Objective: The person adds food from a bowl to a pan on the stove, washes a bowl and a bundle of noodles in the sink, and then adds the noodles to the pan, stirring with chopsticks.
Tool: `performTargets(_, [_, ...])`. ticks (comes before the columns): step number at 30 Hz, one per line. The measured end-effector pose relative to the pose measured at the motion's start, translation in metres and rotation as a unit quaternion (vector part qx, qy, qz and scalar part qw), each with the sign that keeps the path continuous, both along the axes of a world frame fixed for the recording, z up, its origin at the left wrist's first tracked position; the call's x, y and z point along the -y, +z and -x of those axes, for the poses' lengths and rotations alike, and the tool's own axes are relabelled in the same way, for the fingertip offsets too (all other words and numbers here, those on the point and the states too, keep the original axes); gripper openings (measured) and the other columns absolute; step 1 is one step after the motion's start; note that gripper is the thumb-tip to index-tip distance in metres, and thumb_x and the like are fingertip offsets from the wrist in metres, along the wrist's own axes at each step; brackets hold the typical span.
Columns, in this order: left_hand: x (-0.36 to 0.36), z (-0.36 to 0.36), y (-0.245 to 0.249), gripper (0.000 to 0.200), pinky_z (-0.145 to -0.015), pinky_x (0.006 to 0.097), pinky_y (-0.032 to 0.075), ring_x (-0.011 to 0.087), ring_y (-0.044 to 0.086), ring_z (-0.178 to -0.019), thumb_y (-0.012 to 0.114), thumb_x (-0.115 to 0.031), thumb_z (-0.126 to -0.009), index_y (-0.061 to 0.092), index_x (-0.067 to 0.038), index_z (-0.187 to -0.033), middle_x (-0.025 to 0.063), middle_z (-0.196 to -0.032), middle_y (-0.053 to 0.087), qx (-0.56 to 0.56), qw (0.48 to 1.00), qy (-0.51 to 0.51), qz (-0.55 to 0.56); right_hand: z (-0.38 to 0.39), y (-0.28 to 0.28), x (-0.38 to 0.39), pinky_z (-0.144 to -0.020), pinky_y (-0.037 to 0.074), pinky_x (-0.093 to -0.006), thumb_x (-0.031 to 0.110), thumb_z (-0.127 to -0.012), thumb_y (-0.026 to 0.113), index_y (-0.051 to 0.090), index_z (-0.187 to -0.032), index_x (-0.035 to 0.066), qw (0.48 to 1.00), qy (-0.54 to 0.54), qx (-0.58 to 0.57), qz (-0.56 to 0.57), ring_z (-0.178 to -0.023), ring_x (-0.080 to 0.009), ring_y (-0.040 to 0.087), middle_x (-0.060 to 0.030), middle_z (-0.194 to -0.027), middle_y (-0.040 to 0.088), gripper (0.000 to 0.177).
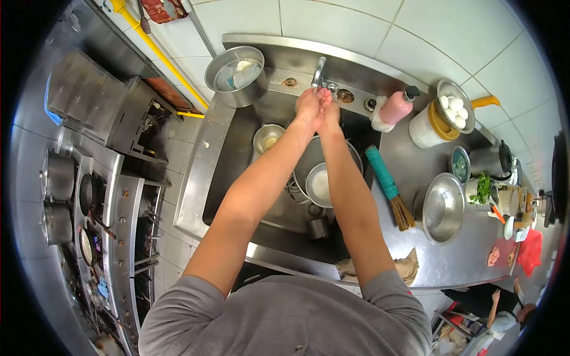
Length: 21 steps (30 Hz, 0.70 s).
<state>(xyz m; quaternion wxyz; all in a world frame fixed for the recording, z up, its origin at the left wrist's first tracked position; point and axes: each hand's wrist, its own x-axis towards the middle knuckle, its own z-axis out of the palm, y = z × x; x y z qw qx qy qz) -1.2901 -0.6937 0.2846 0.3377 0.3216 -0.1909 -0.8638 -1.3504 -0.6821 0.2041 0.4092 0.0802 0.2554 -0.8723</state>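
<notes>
My left hand [309, 108] and my right hand [329, 113] meet under the metal faucet [319, 70] at the back of the sink [236, 155]. They press against each other with the palms partly turned up and the fingers loosely curved. No object shows in either hand, though the fingers partly overlap. Below my forearms, a large metal pot [351, 155] sits in the basin with a smaller pale-bottomed bowl [320, 185] in it. To the left, another small metal bowl [269, 139] rests in the basin.
A deep metal pot [237, 89] stands at the sink's back left corner. On the right counter are a pink pump bottle [396, 108], a teal-handled brush [383, 173], a strainer of eggs [455, 110] and a metal bowl [444, 209]. Stoves line the left; another person [502, 308] is lower right.
</notes>
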Motion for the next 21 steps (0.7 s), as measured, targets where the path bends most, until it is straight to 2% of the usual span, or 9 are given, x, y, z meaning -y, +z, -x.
performTargets(1, [0.007,0.000,-0.005,0.016,-0.057,0.0251,0.047,0.0165,0.056,-0.063,0.047,-0.007,-0.096,0.060,0.002,-0.097,0.0088,-0.075,0.059,0.022,0.999,-0.021,0.039,0.001,-0.005,0.000,-0.073,0.056,-0.0343,0.023,-0.099,0.038,0.058,-0.102,0.005,0.982,0.044,-0.011,0.182,-0.087,-0.0203,0.064,-0.0097,-0.095,0.065,0.027])
performTargets(4, [0.014,-0.002,-0.003,0.016,-0.056,0.0269,0.046,0.0169,0.055,-0.058,0.052,-0.009,-0.092,0.064,0.001,-0.089,0.0084,-0.067,0.059,0.198,0.961,-0.025,0.190,-0.060,0.066,-0.027,-0.071,0.054,-0.0375,0.018,-0.096,0.034,0.058,-0.101,0.004,0.994,0.105,0.009,0.038,-0.078,-0.0251,0.063,-0.0102,-0.093,0.064,0.028])
performTargets(8, [-0.001,-0.020,0.015,0.019,-0.059,0.0361,0.047,0.0194,0.057,-0.057,0.060,-0.016,-0.083,0.066,0.000,-0.075,0.0091,-0.056,0.057,0.358,0.824,0.039,0.437,-0.034,-0.010,-0.001,-0.064,0.051,-0.0386,0.027,-0.096,0.038,0.058,-0.094,0.002,0.985,0.167,-0.033,0.020,-0.075,-0.0246,0.062,-0.0104,-0.087,0.064,0.032])
performTargets(11, [-0.002,-0.031,0.002,0.021,-0.063,0.0398,0.048,0.0212,0.060,-0.061,0.063,-0.021,-0.081,0.065,-0.001,-0.075,0.0105,-0.063,0.061,0.441,0.767,0.019,0.466,-0.036,0.015,-0.011,-0.057,0.048,-0.0361,0.026,-0.095,0.046,0.059,-0.083,0.003,0.827,0.089,-0.464,-0.304,-0.064,-0.0211,0.057,-0.0070,-0.074,0.059,0.029])
performTargets(12, [-0.003,-0.036,0.005,0.020,-0.063,0.0390,0.048,0.0214,0.060,-0.061,0.063,-0.021,-0.082,0.065,-0.001,-0.079,0.0101,-0.065,0.063,0.494,0.731,0.021,0.470,-0.038,0.021,-0.009,-0.055,0.047,-0.0355,0.025,-0.094,0.048,0.058,-0.081,0.003,0.907,0.033,-0.336,-0.253,-0.062,-0.0203,0.056,-0.0065,-0.071,0.058,0.027])
performTargets(14, [0.016,-0.033,-0.014,0.022,-0.064,0.0388,0.050,0.0232,0.061,-0.064,0.059,-0.023,-0.087,0.064,-0.002,-0.091,0.0104,-0.074,0.065,0.372,0.874,0.035,0.311,-0.045,0.031,-0.001,-0.052,0.045,-0.0344,0.022,-0.093,0.052,0.058,-0.076,0.003,0.987,-0.080,-0.055,-0.130,-0.058,-0.0189,0.054,-0.0055,-0.066,0.055,0.026])
performTargets(15, [0.023,-0.032,-0.029,0.024,-0.064,0.0387,0.050,0.0241,0.062,-0.065,0.057,-0.024,-0.089,0.063,-0.003,-0.097,0.0105,-0.079,0.067,0.301,0.926,0.042,0.223,-0.052,0.038,-0.004,-0.050,0.042,-0.0339,0.020,-0.092,0.055,0.055,-0.074,0.001,0.991,-0.061,-0.035,-0.115,-0.055,-0.0175,0.053,-0.0062,-0.065,0.055,0.026])
performTargets(18, [0.022,-0.029,-0.074,0.030,-0.064,0.0388,0.052,0.0261,0.061,-0.065,0.047,-0.026,-0.095,0.057,-0.003,-0.110,0.0123,-0.089,0.066,0.052,0.991,-0.112,0.049,-0.067,0.080,-0.011,-0.047,0.038,-0.0329,0.021,-0.092,0.054,0.051,-0.066,-0.002,0.925,-0.076,-0.205,-0.310,-0.053,-0.0156,0.051,-0.0074,-0.064,0.056,0.035])
performTargets(21, [-0.018,-0.039,-0.061,0.031,-0.061,0.0382,0.052,0.0255,0.061,-0.065,0.045,-0.026,-0.096,0.060,-0.001,-0.106,0.0148,-0.087,0.065,0.080,0.993,-0.086,-0.005,-0.047,0.048,-0.008,-0.048,0.037,-0.0350,0.021,-0.082,0.063,0.049,-0.058,-0.002,0.839,-0.097,-0.400,-0.355,-0.052,-0.0146,0.046,-0.0061,-0.056,0.052,0.035])
